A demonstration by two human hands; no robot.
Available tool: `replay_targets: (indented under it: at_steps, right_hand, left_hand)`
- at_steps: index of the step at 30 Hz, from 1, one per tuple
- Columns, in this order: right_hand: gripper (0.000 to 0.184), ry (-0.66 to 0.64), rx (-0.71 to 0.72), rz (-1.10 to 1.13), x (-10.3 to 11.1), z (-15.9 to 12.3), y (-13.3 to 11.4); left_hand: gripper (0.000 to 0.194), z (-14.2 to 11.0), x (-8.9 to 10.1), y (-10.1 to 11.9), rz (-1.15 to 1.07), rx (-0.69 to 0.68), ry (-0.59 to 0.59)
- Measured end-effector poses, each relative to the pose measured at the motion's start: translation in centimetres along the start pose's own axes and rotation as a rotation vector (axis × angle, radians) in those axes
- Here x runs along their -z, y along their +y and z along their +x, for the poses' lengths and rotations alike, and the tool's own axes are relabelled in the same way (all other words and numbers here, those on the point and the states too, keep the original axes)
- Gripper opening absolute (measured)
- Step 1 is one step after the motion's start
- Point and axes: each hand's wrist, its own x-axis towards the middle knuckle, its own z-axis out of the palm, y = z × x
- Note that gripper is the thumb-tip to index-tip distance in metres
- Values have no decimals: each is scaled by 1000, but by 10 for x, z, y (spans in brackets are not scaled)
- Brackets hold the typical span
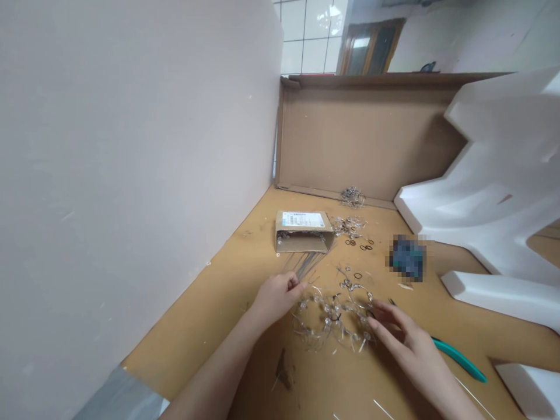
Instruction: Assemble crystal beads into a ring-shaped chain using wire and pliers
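Observation:
A loose cluster of clear beads strung on thin wire rings (328,319) lies on the tan work surface between my hands. My left hand (280,296) is closed at the cluster's left edge, thumb and forefinger pinched together; what they hold is too fine to make out. Just beyond it is a bundle of straight thin wires (305,263), in front of a small cardboard box (303,221). My right hand (402,335) is at the cluster's right side, its thumb and fingers apart, with the fingertips at the outer beads. Teal-handled pliers (461,359) lie partly behind that hand.
More beaded wire pieces (350,226) and small dark rings (366,248) lie beside the box. A blurred-out dark item (408,258) is farther right. White foam packing (494,151) stands on the right, a cardboard panel (367,134) at the back, a pale wall (131,146) on the left.

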Motion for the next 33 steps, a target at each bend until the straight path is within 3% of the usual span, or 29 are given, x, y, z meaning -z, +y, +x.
replay_targets:
  at_steps: [4,10,16,25,33]
  right_hand:
    - [47,56,-72,-8,0,5,4]
    - [46,73,-60,-17,-8,12,9]
    - [43,106,-57,-22,-11,16,14]
    - [34,134,3,17,-12,14,5]
    - [36,231,80,88,-7,3,-12]
  left_hand:
    - [29,-1,0,-1,59,28,-84]
    - [24,-1,-4,-1,58,-83,-59]
    - [25,1,-5,-5,17,-18,-147]
    - [18,1,-5,-4,-442,133,-215]
    - [31,-4,12,11,-809,116,-197]
